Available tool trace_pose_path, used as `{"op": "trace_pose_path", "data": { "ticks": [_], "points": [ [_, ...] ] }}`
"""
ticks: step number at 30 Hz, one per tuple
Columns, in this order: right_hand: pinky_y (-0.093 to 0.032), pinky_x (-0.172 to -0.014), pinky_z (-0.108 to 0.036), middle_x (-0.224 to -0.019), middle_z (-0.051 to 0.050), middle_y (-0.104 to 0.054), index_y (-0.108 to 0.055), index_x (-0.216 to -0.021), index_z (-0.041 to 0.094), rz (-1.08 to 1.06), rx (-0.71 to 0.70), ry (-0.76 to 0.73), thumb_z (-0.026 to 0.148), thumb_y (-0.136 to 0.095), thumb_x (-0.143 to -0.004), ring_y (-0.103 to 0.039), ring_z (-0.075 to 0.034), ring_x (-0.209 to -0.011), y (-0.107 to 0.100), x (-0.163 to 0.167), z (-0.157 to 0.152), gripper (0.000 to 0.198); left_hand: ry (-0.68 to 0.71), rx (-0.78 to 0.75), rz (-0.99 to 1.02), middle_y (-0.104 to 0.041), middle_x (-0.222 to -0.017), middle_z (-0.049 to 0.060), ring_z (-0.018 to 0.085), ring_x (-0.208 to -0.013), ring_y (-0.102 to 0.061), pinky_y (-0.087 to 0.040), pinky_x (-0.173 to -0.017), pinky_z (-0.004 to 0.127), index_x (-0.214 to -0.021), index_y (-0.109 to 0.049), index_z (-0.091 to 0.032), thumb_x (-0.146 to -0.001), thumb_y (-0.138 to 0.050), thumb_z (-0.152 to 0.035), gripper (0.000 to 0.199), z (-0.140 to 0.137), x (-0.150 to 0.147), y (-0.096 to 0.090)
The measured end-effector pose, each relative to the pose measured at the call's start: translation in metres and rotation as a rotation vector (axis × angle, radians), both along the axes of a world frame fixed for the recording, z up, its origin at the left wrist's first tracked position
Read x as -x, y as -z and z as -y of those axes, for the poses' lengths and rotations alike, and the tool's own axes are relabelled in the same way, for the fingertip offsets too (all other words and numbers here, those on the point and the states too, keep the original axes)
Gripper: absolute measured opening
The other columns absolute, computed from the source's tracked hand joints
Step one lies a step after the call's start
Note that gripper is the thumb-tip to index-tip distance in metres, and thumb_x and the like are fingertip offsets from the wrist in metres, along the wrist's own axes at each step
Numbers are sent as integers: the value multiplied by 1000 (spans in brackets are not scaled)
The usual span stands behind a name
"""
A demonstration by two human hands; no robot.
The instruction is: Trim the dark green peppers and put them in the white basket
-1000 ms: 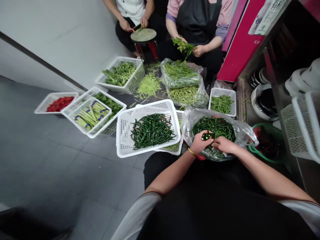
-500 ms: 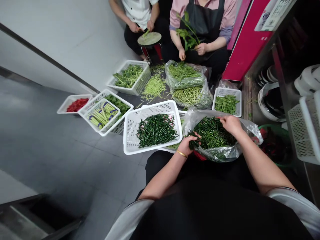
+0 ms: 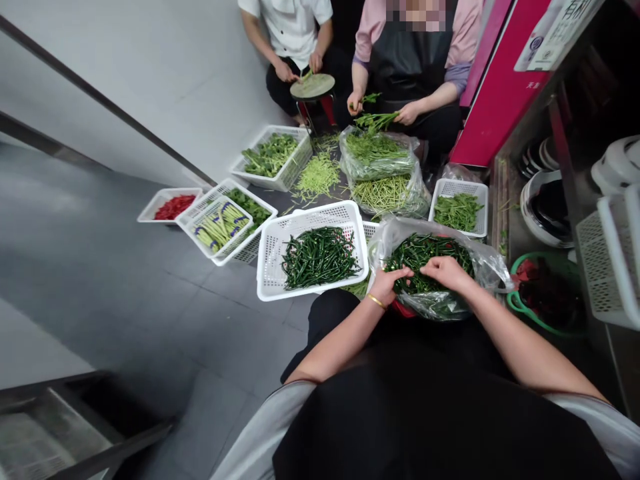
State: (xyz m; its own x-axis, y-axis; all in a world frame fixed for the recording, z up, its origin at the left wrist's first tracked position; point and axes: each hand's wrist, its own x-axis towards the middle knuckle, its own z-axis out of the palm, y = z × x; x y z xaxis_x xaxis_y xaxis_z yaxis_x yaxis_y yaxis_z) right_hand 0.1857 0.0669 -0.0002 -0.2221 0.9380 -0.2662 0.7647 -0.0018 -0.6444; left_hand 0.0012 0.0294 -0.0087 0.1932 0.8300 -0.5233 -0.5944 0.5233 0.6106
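In front of my lap a clear plastic bag (image 3: 487,250) stands open, filled with thin dark green chili peppers (image 3: 425,247). My left hand (image 3: 389,285) is at the bag's left side, its fingers curled round a bunch of the chili peppers. Close to it, over the pile, my right hand (image 3: 447,273) is closed in a pinch; what is between its fingertips is too small to make out. A white perforated basket (image 3: 270,257), left of the bag, carries a heap of similar green chili peppers (image 3: 320,257).
Farther left are a basket with bundled green stalks (image 3: 223,225) and a tray of red peppers (image 3: 175,207). Ahead, two people handle greens behind a bag of stems (image 3: 383,193). A basket of leaves (image 3: 457,212) and a green basin (image 3: 520,307) stand right, near a metal rack.
My right hand has moved left from the bag's far side toward my left hand. The bunch in my left hand shows less. The view has shifted slightly, and the co-worker's greens are lower.
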Motion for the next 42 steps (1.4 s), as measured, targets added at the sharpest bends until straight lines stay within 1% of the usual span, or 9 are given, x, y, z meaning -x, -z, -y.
{"op": "trace_pose_path", "data": {
  "ticks": [5, 9, 12, 19, 24, 28, 34, 38, 42],
  "points": [
    [-33, -50, -24, -48, 3, -50, -53, -56, 20, -278, 31, -45, 57, -59, -77, -43, -10, -48, -12, 18, 48, 42, -15, -94, -17, -69, -70, 3, 13, -63, -62, -49, -67, 29, -73, -65, -11, -44, -88, -18, 38, 8, -8, -2],
    [-32, -43, -24, -44, 6, -46, -61, -74, 19, -556, 275, 82, 68, -55, -76, -41, -11, -39, -22, 18, 33, 49, 148, -68, 32, -71, -70, 6, 14, -59, -62, -48, -63, 28, -77, -68, -10, -45, -89, -22, 40, 9, 9, -15],
    [-35, -45, -24, -52, 3, -55, -60, -74, 19, -629, 273, 58, 64, -61, -74, -43, -10, -42, -26, 25, 25, 46, 195, -104, 28, -71, -70, 6, 13, -58, -62, -47, -61, 27, -77, -68, -9, -45, -89, -21, 39, 9, 15, -20],
    [-46, -73, -29, -84, -10, -65, -62, -76, 18, 126, -316, -53, 39, -42, -95, -60, -20, -79, -19, 25, 37, 35, 177, -32, 43, -65, -63, 4, 13, -54, -58, -48, -64, 32, -74, -67, -9, -50, -87, -23, 34, 24, 5, 0],
    [-45, -78, -31, -121, -15, -56, -56, -128, 21, 569, -332, -226, 25, -44, -93, -57, -25, -102, -5, 41, 0, 36, 86, 13, 97, -65, -67, 2, 13, -59, -60, -49, -69, 32, -85, -68, -11, -52, -85, -17, 38, 28, 19, 4],
    [-46, -77, -31, -117, -16, -57, -61, -117, 18, 560, -313, -468, 24, -41, -94, -57, -26, -102, -1, 80, -30, 31, 28, -47, 55, -64, -66, 1, 12, -60, -59, -48, -71, 30, -79, -66, -11, -52, -83, -14, 32, 23, 31, 3],
    [-49, -76, -31, -93, -10, -63, -58, -90, 18, 89, -327, -143, 32, -47, -90, -62, -20, -83, -18, 45, -13, 18, -58, -107, 15, -72, -85, 8, 17, -79, -66, -48, -82, 33, -84, -66, -10, -51, -84, -16, 38, 5, 27, -2],
    [-50, -56, -29, -63, 4, -56, -47, -83, 23, -431, 48, 106, 43, -55, -78, -59, -15, -53, -22, 21, 22, 22, 31, -131, 5, -71, -79, 3, 15, -71, -64, -48, -79, 34, -80, -63, -14, -44, -86, -14, 43, 0, 3, 1],
    [-49, -54, -29, -59, 5, -60, -48, -78, 23, -575, 233, 63, 47, -64, -73, -61, -16, -52, -25, 20, 31, 29, 120, -141, -62, -66, -65, -2, 11, -59, -57, -47, -68, 29, -72, -62, -14, -42, -84, -12, 37, 4, -9, 4]
  ]
}}
